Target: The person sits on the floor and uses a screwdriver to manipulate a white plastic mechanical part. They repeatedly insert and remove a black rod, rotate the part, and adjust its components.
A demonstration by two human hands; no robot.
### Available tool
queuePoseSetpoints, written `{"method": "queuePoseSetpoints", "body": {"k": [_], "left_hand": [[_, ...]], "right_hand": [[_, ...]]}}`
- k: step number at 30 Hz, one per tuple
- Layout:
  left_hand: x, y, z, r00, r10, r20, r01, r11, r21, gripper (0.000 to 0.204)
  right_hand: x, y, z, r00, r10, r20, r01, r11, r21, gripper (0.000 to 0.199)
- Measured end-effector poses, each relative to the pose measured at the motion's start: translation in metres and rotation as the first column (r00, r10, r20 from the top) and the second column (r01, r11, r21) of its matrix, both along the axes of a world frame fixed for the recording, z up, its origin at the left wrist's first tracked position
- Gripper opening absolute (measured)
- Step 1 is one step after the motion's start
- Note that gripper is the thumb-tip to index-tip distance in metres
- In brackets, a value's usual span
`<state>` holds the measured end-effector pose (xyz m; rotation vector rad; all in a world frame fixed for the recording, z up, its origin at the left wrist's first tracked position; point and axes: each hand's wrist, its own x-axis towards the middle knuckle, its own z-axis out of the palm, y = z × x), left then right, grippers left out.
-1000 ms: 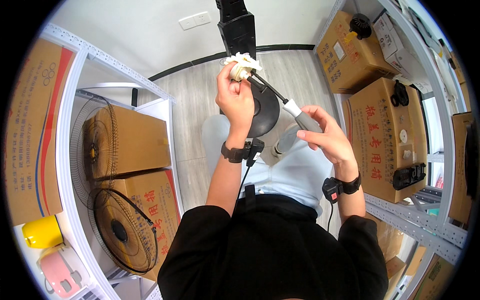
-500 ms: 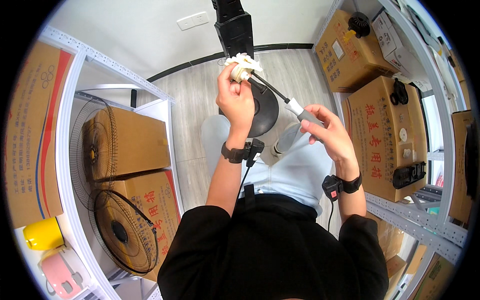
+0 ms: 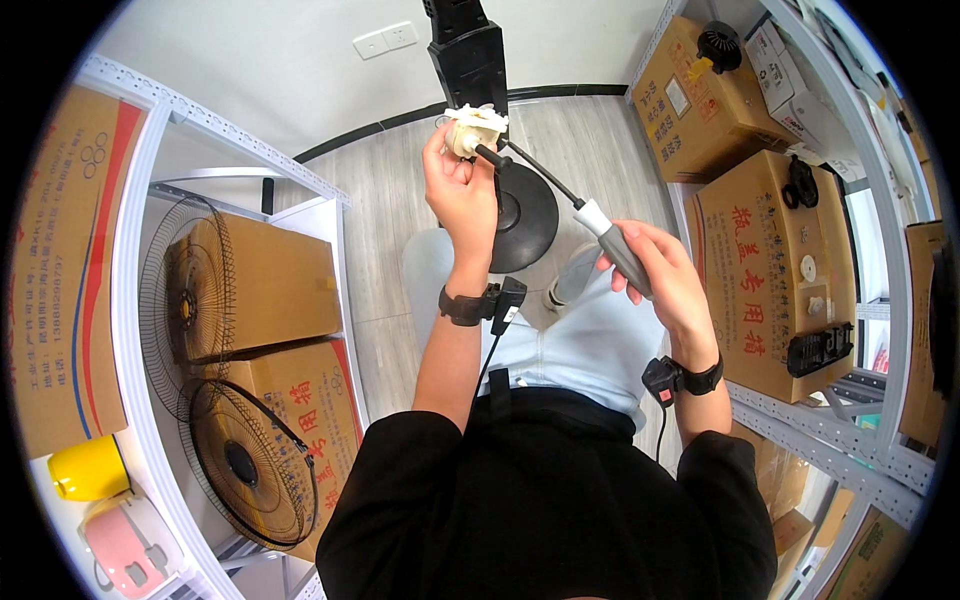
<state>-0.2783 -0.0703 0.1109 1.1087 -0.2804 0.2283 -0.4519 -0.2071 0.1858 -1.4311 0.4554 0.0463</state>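
Since a second ago the right hand [image 3: 655, 265] has drawn slightly down and outward along the screwdriver [image 3: 575, 210], while the left hand [image 3: 462, 190] has stayed raised in the same spot. The small cream plastic part [image 3: 472, 128] is blocky with white tabs at its top; it sits above the left hand's fingertips, pinched between thumb and fingers. The screwdriver has a grey handle, a white collar and a thin dark shaft whose tip meets the side of the part. The right hand is wrapped closed around the handle, well to the right of and below the part. Behind the part rises a black stand column [image 3: 468, 55] from a round black base [image 3: 520, 215] on the grey wood-look floor [image 3: 390, 200]. White metal shelving on both sides carries cardboard boxes [image 3: 770, 250], with wire fan grilles [image 3: 250, 465] on the left.
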Motion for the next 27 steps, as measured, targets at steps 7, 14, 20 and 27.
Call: {"method": "queuePoseSetpoints", "body": {"k": [7,14,20,27], "left_hand": [[0.003,0.011,0.005,0.905,-0.296,-0.305,0.221,0.941,-0.257,0.04],[0.0,0.014,0.014,0.871,-0.365,-0.33,0.248,0.905,-0.347,0.033],[-0.001,0.016,0.018,0.873,-0.352,-0.336,0.236,0.91,-0.341,0.034],[-0.004,0.017,0.022,0.886,-0.331,-0.324,0.235,0.924,-0.303,0.033]], "right_hand": [[-0.007,0.002,0.006,0.999,-0.05,0.012,0.051,0.998,-0.037,0.035],[-0.01,0.002,0.007,0.998,-0.061,0.029,0.062,0.997,-0.042,0.035],[-0.011,0.002,0.009,0.997,-0.06,0.048,0.062,0.997,-0.037,0.034],[-0.012,0.002,0.01,0.997,-0.055,0.046,0.057,0.997,-0.044,0.034]]}}
